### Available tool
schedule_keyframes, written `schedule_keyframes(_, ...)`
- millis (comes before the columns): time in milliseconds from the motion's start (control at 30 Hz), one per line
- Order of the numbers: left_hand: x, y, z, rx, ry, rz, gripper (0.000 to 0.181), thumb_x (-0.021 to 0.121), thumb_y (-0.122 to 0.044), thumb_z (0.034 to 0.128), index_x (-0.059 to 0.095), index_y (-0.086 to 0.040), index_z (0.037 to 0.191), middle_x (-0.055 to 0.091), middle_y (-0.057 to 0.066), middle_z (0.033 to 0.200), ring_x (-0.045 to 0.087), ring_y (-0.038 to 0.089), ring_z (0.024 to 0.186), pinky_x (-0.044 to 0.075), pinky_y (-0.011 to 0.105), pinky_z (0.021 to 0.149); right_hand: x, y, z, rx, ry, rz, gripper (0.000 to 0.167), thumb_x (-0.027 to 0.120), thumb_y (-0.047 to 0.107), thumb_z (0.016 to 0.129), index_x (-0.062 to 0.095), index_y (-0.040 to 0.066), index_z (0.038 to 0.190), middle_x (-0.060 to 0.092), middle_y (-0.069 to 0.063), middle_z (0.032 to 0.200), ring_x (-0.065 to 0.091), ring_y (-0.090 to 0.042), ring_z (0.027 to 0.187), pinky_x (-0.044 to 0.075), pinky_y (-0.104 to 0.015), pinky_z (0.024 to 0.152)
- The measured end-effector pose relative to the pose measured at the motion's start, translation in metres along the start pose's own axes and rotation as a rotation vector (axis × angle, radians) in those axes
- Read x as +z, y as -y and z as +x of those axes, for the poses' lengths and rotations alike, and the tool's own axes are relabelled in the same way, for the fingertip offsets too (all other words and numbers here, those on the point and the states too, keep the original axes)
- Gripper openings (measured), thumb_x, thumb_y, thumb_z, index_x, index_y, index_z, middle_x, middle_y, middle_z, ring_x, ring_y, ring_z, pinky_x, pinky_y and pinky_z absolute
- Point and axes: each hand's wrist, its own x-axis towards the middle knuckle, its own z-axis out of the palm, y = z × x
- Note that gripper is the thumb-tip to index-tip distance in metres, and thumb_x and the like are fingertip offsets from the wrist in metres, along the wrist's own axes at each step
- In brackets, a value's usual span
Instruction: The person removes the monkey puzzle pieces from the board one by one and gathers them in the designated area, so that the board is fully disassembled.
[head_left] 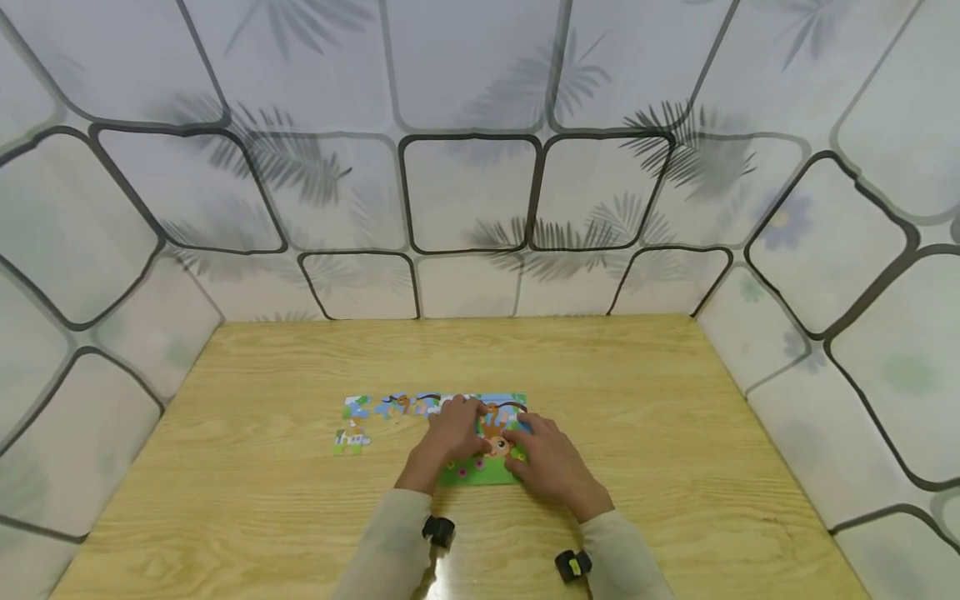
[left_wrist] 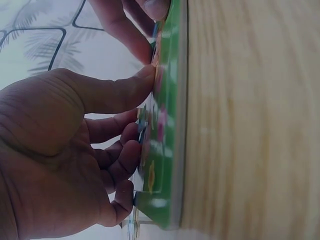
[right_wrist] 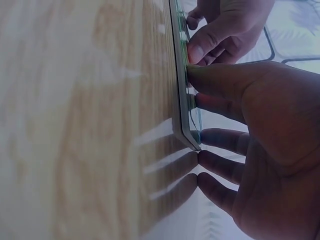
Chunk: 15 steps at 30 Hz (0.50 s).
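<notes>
A flat jigsaw puzzle with a green lower edge and a monkey picture lies on the table. My left hand rests its fingertips and thumb on the puzzle's left and middle part, hiding much of it. From the other side, my right hand touches the picture with thumb and fingers near the right edge. In the left wrist view, the left thumb presses the puzzle's face close to the other hand's fingers. The right wrist view shows two right fingertips past the board's corner, at the tabletop.
Left of the board lie several loose puzzle pieces: a blue and green piece, a piece with a white shape and a monkey piece. The wooden table meets a patterned fabric wall behind and at both sides.
</notes>
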Motion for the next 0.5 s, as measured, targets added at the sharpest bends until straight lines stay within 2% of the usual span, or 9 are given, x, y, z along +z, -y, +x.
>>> schedule_keyframes(233, 0.0015, 0.0032, 0.0012, 0.042, -0.017, -0.048, 0.050, 0.081, -0.027, 0.0780, 0.055, -0.012, 0.118, 0.058, 0.005, 0.105, 0.055, 0.027, 0.099, 0.040, 0.061, 0.090, -0.0016, 0.0021, 0.0002, 0.005, -0.001, -0.007, 0.038, 0.067, 0.031, 0.090, 0.065, 0.015, 0.124, 0.050, -0.017, 0.140, 0.048, -0.040, 0.126, 0.045, -0.055, 0.096)
schedule_keyframes(500, -0.0003, 0.0051, -0.0004, 0.079, -0.044, -0.068, 0.050, 0.082, -0.026, 0.0769, 0.055, -0.012, 0.117, 0.062, 0.006, 0.105, 0.058, 0.026, 0.095, 0.042, 0.056, 0.086, 0.0009, 0.0064, 0.0022, 0.068, -0.025, 0.029, 0.036, 0.067, 0.040, 0.089, 0.069, 0.017, 0.117, 0.051, -0.014, 0.138, 0.048, -0.039, 0.126, 0.045, -0.057, 0.096)
